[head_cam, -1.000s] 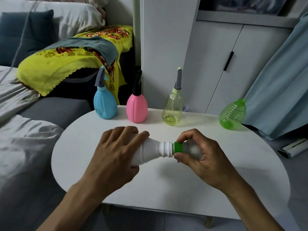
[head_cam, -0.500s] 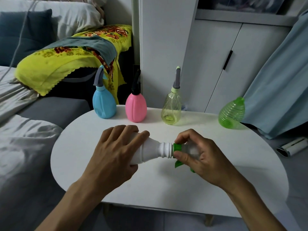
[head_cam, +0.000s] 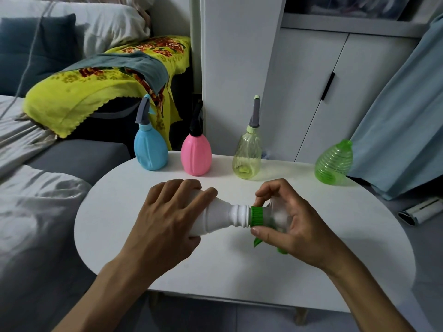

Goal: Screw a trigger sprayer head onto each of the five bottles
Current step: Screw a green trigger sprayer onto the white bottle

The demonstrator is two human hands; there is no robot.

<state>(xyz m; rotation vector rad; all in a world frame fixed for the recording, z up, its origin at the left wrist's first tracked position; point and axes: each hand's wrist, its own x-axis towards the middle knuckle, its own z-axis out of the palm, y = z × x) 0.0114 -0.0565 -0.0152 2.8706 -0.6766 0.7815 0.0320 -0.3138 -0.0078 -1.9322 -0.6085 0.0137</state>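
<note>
A white bottle (head_cam: pixel 221 218) lies on its side over the white table (head_cam: pixel 239 271), neck pointing right. My left hand (head_cam: pixel 167 212) wraps around its body. My right hand (head_cam: pixel 290 221) grips a sprayer head with a green ribbed collar (head_cam: pixel 257 216) set against the bottle's neck; its green trigger tips poke out below my palm. At the table's far edge stand a blue bottle (head_cam: pixel 150 152), a pink bottle (head_cam: pixel 196 155) and a clear yellowish bottle (head_cam: pixel 247 155), each carrying a sprayer head. A green ribbed bottle (head_cam: pixel 333 164) stands at the far right with no sprayer on it.
A bed with grey sheets (head_cam: pixel 36 200) runs along the left, with a yellow floral blanket (head_cam: pixel 96 89) behind the bottles. White cabinet doors (head_cam: pixel 311 92) and a light blue curtain (head_cam: pixel 402 121) stand behind the table. A white roller-like item (head_cam: pixel 422 212) lies on the floor at right.
My right hand has turned on the sprayer head, so the green trigger now points down below my palm. The left hand keeps its hold on the white bottle.
</note>
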